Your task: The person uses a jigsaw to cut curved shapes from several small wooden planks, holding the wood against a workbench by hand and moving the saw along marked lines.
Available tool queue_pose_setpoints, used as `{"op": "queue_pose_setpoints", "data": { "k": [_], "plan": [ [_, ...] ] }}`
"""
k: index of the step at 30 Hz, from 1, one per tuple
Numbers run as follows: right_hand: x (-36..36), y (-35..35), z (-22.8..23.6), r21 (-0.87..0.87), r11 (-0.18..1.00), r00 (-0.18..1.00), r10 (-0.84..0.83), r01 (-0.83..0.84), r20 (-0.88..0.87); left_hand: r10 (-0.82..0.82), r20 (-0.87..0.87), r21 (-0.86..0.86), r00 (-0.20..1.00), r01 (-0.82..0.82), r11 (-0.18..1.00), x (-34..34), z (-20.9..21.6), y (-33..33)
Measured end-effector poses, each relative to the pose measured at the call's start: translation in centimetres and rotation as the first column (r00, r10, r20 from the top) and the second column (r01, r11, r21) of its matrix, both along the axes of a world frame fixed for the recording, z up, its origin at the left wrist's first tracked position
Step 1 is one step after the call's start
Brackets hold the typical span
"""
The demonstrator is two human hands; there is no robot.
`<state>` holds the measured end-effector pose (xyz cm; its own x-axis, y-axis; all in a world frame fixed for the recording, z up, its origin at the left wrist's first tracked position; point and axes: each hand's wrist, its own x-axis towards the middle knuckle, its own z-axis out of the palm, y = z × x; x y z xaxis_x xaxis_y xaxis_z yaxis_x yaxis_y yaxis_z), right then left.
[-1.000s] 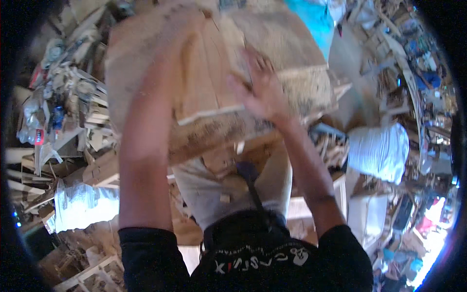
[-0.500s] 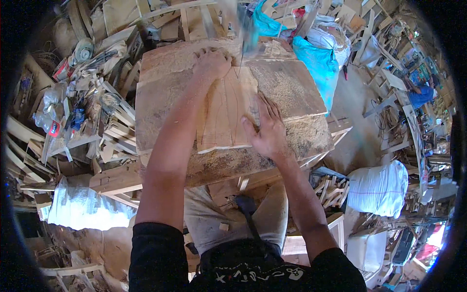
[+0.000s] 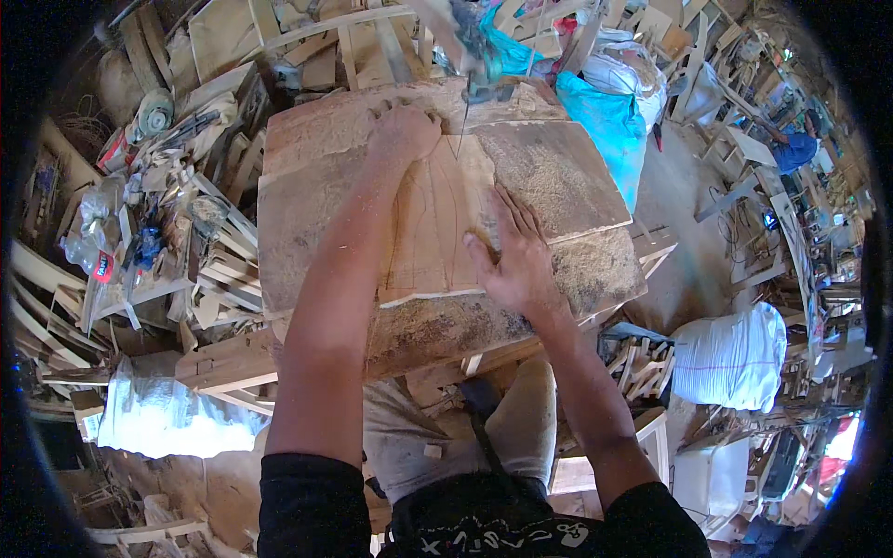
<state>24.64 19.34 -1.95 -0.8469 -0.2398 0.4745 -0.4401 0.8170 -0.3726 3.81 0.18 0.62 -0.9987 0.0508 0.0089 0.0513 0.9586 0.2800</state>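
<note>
A pale wooden board (image 3: 428, 246) with curved pencil lines lies on a sawdust-covered wooden worktable (image 3: 312, 237). A thin upright saw blade (image 3: 462, 135) meets the board near its far end, below a dusty metal guide (image 3: 479, 88). My left hand (image 3: 406, 132) presses on the far left part of the board, close beside the blade; its fingers are spread and bent down, with the tips partly hidden. My right hand (image 3: 516, 251) rests along the board's right edge, fingers stretched forward and thumb out on the wood.
Wood offcuts (image 3: 219, 256) and a plastic bottle (image 3: 93, 249) crowd the left side. A turquoise sack (image 3: 605, 126) leans at the table's far right corner. A full white sack (image 3: 730, 358) stands to the right. Another person (image 3: 798, 151) is far off at the right.
The view has shifted slightly, so the table and board sit a little lower in the picture. Both hands keep nearly the same places on the board.
</note>
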Motion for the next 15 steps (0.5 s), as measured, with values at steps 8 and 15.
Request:
{"op": "queue_pose_setpoints", "data": {
  "k": [8, 15],
  "plan": [
    [-0.25, -0.04, 0.01, 0.005, 1.000, 1.000, -0.012, 0.012, 0.001, 0.015, -0.042, 0.017, 0.999, -0.014, 1.000, -0.23, -0.15, 0.26],
    [-0.51, -0.24, 0.04, -0.009, 1.000, 1.000, -0.013, 0.013, 0.013, 0.018, 0.004, -0.020, 1.000, -0.018, 1.000, -0.59, 0.26, 0.14]
  ]
}}
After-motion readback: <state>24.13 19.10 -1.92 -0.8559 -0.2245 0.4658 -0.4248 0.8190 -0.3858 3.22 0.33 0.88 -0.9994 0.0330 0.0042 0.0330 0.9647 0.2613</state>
